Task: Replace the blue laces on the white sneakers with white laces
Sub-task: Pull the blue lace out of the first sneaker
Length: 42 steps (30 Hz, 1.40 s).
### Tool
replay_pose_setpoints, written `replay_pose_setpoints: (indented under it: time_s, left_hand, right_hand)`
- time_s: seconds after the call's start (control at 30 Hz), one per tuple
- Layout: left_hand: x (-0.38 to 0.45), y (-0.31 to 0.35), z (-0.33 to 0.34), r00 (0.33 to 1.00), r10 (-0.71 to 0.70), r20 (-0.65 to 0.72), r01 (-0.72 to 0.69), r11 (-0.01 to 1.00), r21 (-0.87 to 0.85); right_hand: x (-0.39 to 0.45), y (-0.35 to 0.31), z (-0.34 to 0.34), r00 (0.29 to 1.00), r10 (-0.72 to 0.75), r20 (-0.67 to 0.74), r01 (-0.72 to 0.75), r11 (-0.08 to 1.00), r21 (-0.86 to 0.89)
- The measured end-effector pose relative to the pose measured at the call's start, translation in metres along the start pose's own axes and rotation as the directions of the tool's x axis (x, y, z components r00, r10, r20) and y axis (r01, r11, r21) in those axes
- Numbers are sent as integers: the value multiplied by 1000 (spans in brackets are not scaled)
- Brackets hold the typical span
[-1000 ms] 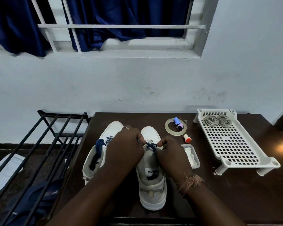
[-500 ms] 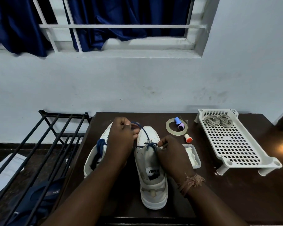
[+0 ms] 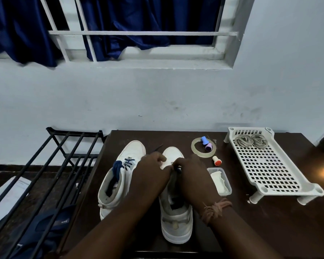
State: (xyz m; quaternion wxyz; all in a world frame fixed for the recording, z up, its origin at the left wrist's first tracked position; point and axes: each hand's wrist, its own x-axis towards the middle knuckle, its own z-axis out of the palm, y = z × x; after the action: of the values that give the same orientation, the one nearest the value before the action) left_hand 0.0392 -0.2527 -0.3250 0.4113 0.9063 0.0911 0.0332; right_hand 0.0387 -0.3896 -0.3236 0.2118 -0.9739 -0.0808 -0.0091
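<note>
right sneaker (image 3: 176, 217): parked heel toward the person on the dark surface (image 3: 269, 221), so the eyelets sit right under both hands

left hand (image 3: 150, 169): fingers curled over the vamp; looks like its grip is pinched on the blue lace (image 3: 178, 168), though I can't see the strand inside it. A thin dark line past the knuckles may be the lace's free end

right hand (image 3: 192, 171): grip closed narrow on the blue lace at the eyelets, probably to work it loose

left sneaker (image 3: 118, 176): just beside, fully laced in blue — not started, I'd say

white laces (image 3: 251, 141): two coils in the white tray (image 3: 269, 169) off to the right, well apart

stage: early
</note>
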Motion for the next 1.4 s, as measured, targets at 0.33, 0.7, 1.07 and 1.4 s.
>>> replay_pose_setpoints:
  time_s: [0.33, 0.7, 1.07, 1.4]
  left_hand:
    - [8, -15, -9, 985, -122, 124, 137, 983, -123]
    - [5, -13, -10, 983, -109, 146, 131, 980, -147]
    - [5, -14, -10, 982, -132, 133, 152, 976, -155]
    - [5, -15, -10, 984, -118, 133, 139, 977, -159]
  right_hand:
    - [5, 0, 1, 990, 42, -136, -47, 998, -35]
    - [-2, -2, 1, 991, -98, -91, 67, 952, -297]
    - [3, 3, -12, 898, 111, -426, -234, 940, -248]
    - [2, -9, 4, 992, 25, -124, -65, 944, -324]
